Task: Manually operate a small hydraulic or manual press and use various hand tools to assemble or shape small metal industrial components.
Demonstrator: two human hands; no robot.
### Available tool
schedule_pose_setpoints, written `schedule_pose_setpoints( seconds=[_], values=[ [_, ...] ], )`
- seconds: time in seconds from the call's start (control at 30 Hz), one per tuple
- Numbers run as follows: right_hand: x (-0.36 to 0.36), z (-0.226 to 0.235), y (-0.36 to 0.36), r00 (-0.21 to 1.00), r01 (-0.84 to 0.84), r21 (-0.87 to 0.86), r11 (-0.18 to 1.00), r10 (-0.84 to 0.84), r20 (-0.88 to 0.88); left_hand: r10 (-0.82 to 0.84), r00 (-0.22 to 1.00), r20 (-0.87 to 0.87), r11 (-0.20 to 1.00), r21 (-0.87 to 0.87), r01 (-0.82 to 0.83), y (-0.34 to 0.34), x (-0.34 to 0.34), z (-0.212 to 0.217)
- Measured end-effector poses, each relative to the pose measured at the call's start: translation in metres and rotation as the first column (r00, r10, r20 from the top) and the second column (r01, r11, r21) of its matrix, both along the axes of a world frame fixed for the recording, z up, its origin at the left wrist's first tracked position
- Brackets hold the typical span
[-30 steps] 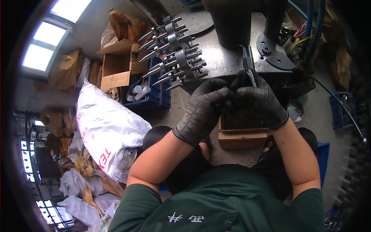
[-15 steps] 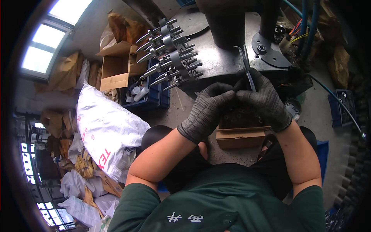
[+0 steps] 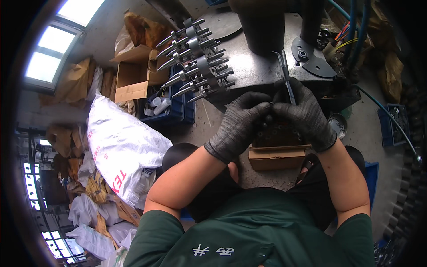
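Note:
Bent-tip tweezers (image 3: 286, 75) rest in my right hand (image 3: 303, 111), their curved points directed away from me toward the metal machine table. My left hand (image 3: 242, 122) is closed, thumb against the forefinger, and its fingertips meet those of the right hand. Something small and dark seems pinched where they meet, but I cannot make out what it is. Both hands wear dark grey knit gloves. Below them a cardboard box (image 3: 276, 160) stands open, with several small round parts in it, partly hidden by the gloves.
Ahead is the metal machine table (image 3: 244, 73) with a thick column. A rack of pointed steel rods (image 3: 200, 62) stands at its left. A blue crate (image 3: 178, 111), an open carton (image 3: 131, 92) and a white sack (image 3: 122, 149) lie to the left. A round metal bowl (image 3: 339, 124) sits right.
The left thumb and fingers have shifted slightly at the meeting point, where a small dark bit now shows. The tweezers stay in the right hand; the view has moved a little.

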State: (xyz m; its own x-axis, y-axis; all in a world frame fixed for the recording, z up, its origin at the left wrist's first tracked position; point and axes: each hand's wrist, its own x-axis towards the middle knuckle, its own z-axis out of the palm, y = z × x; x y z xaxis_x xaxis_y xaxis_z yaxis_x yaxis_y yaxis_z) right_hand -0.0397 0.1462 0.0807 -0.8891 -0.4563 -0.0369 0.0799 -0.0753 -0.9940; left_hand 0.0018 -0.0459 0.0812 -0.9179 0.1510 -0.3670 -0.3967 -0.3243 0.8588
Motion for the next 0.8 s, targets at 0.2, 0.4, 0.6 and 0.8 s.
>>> schedule_pose_setpoints(
  seconds=[0.2,0.4,0.6,0.8],
  values=[
    [0.001,-0.007,-0.001,0.989,0.056,0.101,0.993,-0.041,-0.143,-0.047,0.997,-0.069,0.979,-0.203,0.032,0.002,0.0,0.002],
    [0.002,-0.013,-0.002,0.949,0.129,0.091,0.987,-0.096,-0.302,-0.051,0.999,-0.003,0.998,-0.048,0.051,0.0,-0.001,-0.005],
    [0.007,0.0,-0.002,0.896,0.2,0.219,0.955,-0.089,-0.435,-0.086,0.989,0.122,0.978,0.201,0.061,-0.01,-0.003,-0.009],
    [0.005,-0.001,0.001,0.938,0.151,0.092,0.984,-0.113,-0.328,-0.264,0.847,-0.462,0.908,-0.415,0.057,-0.016,-0.007,-0.036]
  ],
)
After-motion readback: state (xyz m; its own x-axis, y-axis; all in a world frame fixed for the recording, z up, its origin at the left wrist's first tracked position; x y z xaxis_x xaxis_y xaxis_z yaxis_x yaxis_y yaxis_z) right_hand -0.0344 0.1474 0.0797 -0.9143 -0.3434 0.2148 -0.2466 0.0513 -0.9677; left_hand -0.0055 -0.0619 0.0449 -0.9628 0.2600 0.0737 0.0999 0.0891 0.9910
